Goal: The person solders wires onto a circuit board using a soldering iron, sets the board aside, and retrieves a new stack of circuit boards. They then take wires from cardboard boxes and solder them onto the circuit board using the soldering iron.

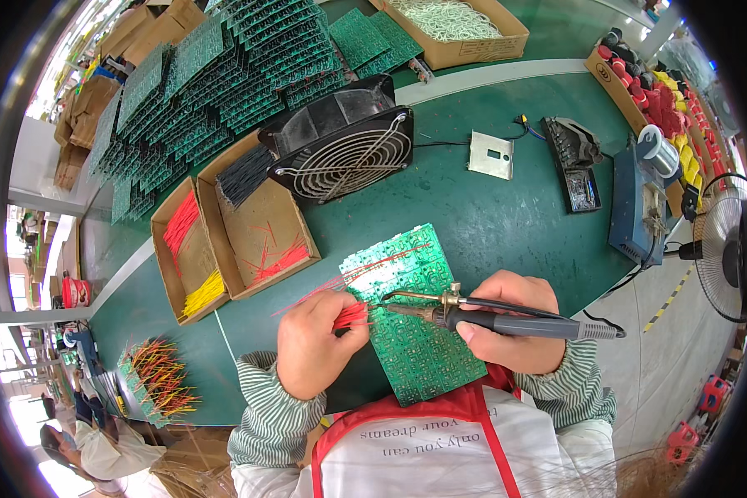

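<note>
A green circuit board (423, 357) lies on the green table in front of me. My left hand (309, 342) is closed on a small bunch of red wires (351, 317) at the board's left edge. In my right hand (523, 353) is a soldering iron (506, 322) with a grey-black handle and a thin brass feed tube above its barrel. The iron's tip points left, close to the wire ends over the board; whether it touches cannot be made out. A few long red wires lie across the upper part of the board.
Cardboard trays with red, yellow and black wires (203, 295) stand at the left, beside a black fan (349, 149). Tall stacks of green boards (224, 75) rise behind. A wired board (159, 378) sits far left. At right are a blue soldering station (637, 203) and solder spool (660, 149).
</note>
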Demonstrator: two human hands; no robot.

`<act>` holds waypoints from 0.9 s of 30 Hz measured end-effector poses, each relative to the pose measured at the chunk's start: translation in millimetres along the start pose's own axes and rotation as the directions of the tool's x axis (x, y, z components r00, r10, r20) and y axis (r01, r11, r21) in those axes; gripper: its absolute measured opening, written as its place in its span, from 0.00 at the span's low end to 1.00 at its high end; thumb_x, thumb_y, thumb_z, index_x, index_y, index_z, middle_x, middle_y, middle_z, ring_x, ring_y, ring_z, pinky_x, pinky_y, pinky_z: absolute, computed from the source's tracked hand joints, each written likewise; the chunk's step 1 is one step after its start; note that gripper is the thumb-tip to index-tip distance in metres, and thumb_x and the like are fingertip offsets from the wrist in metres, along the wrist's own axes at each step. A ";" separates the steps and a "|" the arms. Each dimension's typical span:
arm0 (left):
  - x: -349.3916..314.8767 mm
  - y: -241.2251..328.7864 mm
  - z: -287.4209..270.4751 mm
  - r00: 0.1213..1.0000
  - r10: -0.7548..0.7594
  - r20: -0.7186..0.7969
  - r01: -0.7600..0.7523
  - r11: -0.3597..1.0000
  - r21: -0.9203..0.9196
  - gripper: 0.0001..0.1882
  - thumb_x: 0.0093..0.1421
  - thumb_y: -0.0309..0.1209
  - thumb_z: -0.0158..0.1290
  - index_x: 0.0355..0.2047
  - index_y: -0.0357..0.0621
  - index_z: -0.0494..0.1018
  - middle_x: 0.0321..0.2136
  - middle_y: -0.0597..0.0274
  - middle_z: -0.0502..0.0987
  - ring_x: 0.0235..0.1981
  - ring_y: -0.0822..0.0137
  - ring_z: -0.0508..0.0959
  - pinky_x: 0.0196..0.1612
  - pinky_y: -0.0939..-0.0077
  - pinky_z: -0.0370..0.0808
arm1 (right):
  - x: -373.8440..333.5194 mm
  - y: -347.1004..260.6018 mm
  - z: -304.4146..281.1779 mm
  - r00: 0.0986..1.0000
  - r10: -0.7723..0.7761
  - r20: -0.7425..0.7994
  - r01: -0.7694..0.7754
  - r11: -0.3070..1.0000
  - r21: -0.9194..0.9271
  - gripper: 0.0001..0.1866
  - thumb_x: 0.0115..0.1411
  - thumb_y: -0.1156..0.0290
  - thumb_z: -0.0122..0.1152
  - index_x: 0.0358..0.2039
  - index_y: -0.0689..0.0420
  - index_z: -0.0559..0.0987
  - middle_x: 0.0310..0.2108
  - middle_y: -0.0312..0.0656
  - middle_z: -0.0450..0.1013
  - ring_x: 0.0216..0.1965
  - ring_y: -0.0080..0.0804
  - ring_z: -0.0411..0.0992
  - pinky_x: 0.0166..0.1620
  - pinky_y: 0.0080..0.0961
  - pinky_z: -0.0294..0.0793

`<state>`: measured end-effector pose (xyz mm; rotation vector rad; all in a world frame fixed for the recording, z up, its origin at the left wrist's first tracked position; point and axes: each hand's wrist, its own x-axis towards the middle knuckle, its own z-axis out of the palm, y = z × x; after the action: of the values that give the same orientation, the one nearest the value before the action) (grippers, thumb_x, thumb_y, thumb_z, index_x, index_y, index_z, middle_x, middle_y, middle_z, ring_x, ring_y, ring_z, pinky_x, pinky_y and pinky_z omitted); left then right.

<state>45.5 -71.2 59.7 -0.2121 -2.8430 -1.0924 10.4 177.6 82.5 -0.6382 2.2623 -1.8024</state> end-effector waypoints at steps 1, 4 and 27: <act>-0.2 0.1 -0.1 1.000 -0.003 -0.007 0.003 1.000 -0.005 0.08 0.46 0.24 0.60 0.26 0.36 0.72 0.20 0.55 0.73 0.18 0.62 0.72 0.23 0.74 0.69 | 0.2 -0.5 -0.8 1.000 0.000 0.001 0.000 1.000 0.000 0.10 0.47 0.75 0.65 0.28 0.61 0.73 0.17 0.36 0.73 0.17 0.19 0.71 0.21 0.18 0.68; 0.8 0.8 -1.2 1.000 0.004 -0.011 -0.004 1.000 -0.002 0.08 0.46 0.24 0.60 0.26 0.36 0.72 0.20 0.55 0.73 0.18 0.62 0.72 0.23 0.74 0.69 | -0.3 -1.8 -3.4 0.999 -0.020 -0.032 0.021 0.999 0.026 0.09 0.48 0.76 0.65 0.28 0.61 0.73 0.18 0.36 0.73 0.17 0.19 0.71 0.21 0.18 0.68; 13.9 23.7 -12.7 0.995 0.003 0.099 0.002 0.999 -0.053 0.07 0.52 0.24 0.58 0.31 0.37 0.74 0.25 0.56 0.71 0.23 0.62 0.72 0.27 0.73 0.69 | -18.2 -2.4 -18.5 0.992 0.042 -0.121 -0.038 0.999 0.039 0.09 0.47 0.75 0.66 0.28 0.61 0.74 0.20 0.36 0.75 0.20 0.18 0.72 0.24 0.17 0.69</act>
<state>36.0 -60.9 86.5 -0.2788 -2.9019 -1.1911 19.8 201.5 87.2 -0.4858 2.2949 -1.9071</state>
